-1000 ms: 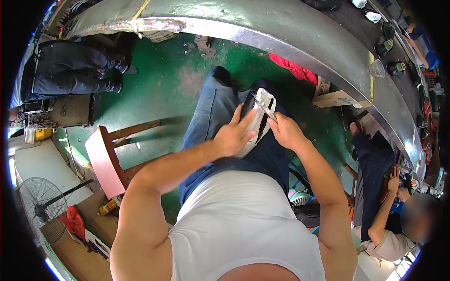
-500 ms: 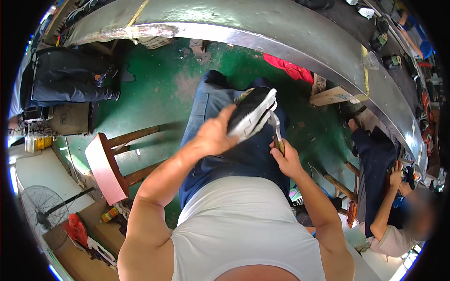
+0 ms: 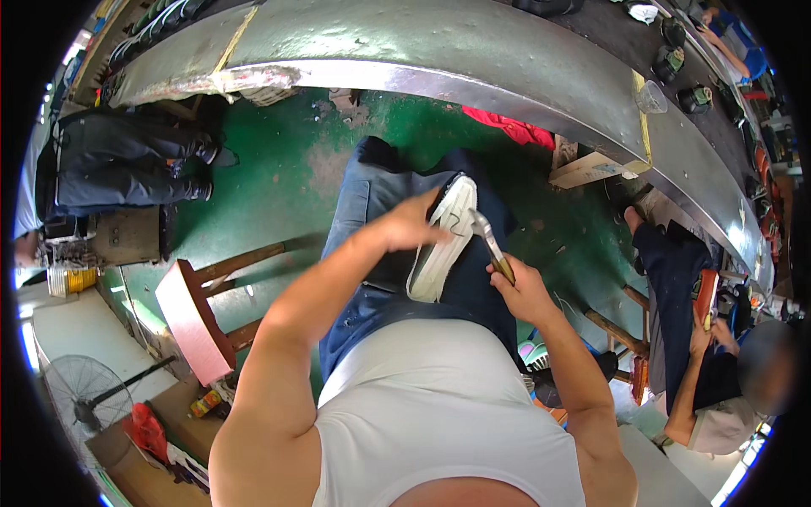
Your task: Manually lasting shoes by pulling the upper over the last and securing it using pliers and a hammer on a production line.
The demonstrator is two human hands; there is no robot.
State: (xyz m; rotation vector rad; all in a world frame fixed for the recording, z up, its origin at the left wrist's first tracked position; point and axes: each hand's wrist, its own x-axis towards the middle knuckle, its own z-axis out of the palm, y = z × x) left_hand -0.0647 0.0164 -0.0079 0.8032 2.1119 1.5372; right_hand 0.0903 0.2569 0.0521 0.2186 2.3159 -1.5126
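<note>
A shoe with a black upper and a white sole (image 3: 446,253) is tilted over my thighs, its underside turned up toward me. My left hand (image 3: 410,226) grips it at its left side, the thumb lying over the sole and the other fingers partly hidden behind the upper. A dark curved line shows across the sole's middle. In my right hand (image 3: 517,286) is a metal pincers-like tool (image 3: 490,241) with a curved head and a yellowish handle. The tool's head is close beside the sole's right edge; I cannot tell if they touch.
A long metal workbench (image 3: 405,55) runs across the far side, with dark shoes (image 3: 697,100) beyond it. To the left stand a pink-topped stool (image 3: 193,321) and a fan (image 3: 83,393). A co-worker (image 3: 710,422) sits at right, holding a reddish-brown shoe (image 3: 705,296). Red cloth (image 3: 511,127) hangs under the bench.
The shoe has turned from its side to show its whole sole and come lower. My left hand has shifted up along it; the tool has moved slightly left.
</note>
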